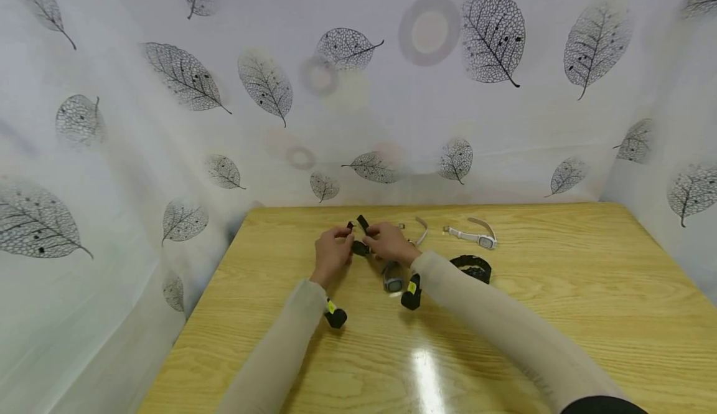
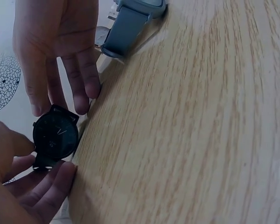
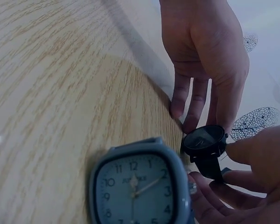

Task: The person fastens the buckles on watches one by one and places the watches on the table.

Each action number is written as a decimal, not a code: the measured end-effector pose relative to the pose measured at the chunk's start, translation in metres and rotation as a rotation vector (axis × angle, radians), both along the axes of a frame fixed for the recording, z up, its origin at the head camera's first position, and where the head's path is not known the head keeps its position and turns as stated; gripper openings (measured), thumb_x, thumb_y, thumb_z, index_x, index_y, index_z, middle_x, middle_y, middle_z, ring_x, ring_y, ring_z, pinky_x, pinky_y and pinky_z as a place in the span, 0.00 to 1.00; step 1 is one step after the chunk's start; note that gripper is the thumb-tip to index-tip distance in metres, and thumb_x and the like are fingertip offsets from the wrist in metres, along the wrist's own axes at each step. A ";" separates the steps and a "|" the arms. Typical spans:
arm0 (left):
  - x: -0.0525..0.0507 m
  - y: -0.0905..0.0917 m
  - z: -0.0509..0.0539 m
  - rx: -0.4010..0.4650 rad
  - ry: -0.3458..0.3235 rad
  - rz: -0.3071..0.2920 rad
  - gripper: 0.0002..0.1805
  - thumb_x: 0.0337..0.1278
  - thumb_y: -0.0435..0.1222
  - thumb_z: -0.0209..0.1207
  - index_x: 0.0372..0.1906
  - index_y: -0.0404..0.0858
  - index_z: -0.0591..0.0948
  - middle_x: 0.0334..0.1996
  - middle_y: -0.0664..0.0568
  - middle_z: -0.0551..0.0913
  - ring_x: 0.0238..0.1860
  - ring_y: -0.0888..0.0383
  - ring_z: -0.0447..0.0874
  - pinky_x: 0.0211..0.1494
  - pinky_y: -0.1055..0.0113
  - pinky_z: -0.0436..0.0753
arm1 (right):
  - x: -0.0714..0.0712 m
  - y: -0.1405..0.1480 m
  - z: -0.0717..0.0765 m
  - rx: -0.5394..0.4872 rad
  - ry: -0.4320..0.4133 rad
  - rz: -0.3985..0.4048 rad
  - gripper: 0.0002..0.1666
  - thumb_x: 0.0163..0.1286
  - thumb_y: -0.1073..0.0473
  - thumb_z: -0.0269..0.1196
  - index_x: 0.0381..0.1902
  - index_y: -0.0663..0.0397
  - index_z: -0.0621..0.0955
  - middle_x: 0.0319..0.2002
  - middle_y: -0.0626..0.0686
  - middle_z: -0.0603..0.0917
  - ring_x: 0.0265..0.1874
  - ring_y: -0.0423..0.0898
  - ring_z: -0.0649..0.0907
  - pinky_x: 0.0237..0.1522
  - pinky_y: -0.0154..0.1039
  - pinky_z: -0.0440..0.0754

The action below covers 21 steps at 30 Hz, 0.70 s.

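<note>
A round black watch point(image 1: 360, 248) lies between the two hands near the table's back. In the left wrist view the left hand point(image 2: 18, 186) grips its lower end with curled fingers below the dial point(image 2: 56, 135), while the right hand point(image 2: 60, 37) reaches down to the upper lug. The right wrist view has the right hand point(image 3: 256, 177) pinching the dark strap point(image 3: 207, 169), the left hand point(image 3: 210, 51) touching the case. Dark strap ends point(image 1: 363, 222) stand up between the hands in the head view. Close by sits a grey square watch point(image 1: 394, 284).
Right of the hands, toward the back, lie a white-strapped watch point(image 1: 486, 241) and another pale strap point(image 1: 424, 230). A black watch point(image 1: 476, 268) rests beside the right sleeve. Black wrist devices point(image 1: 411, 299) hang under both wrists. Leaf-patterned cloth point(image 1: 358, 121) hangs behind the wooden table point(image 1: 252, 352).
</note>
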<state>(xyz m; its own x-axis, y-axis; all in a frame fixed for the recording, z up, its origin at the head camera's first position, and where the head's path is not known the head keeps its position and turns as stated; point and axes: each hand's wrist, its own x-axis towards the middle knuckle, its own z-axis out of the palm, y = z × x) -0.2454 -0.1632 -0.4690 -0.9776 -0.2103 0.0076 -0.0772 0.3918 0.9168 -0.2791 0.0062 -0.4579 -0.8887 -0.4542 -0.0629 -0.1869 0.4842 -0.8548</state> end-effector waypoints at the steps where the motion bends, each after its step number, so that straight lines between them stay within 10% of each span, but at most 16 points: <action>1: 0.000 0.000 0.000 0.006 0.003 0.010 0.14 0.72 0.34 0.61 0.57 0.33 0.85 0.38 0.42 0.89 0.18 0.57 0.81 0.20 0.70 0.79 | 0.000 0.000 -0.001 0.000 0.003 -0.007 0.27 0.80 0.57 0.59 0.69 0.68 0.74 0.62 0.66 0.80 0.33 0.48 0.89 0.37 0.40 0.88; 21: 0.004 -0.006 -0.008 0.216 0.116 0.030 0.15 0.68 0.30 0.63 0.56 0.30 0.84 0.51 0.36 0.86 0.36 0.50 0.91 0.38 0.61 0.90 | 0.011 0.003 0.004 -0.009 0.134 -0.022 0.24 0.79 0.59 0.61 0.68 0.64 0.77 0.61 0.61 0.82 0.40 0.52 0.89 0.32 0.40 0.87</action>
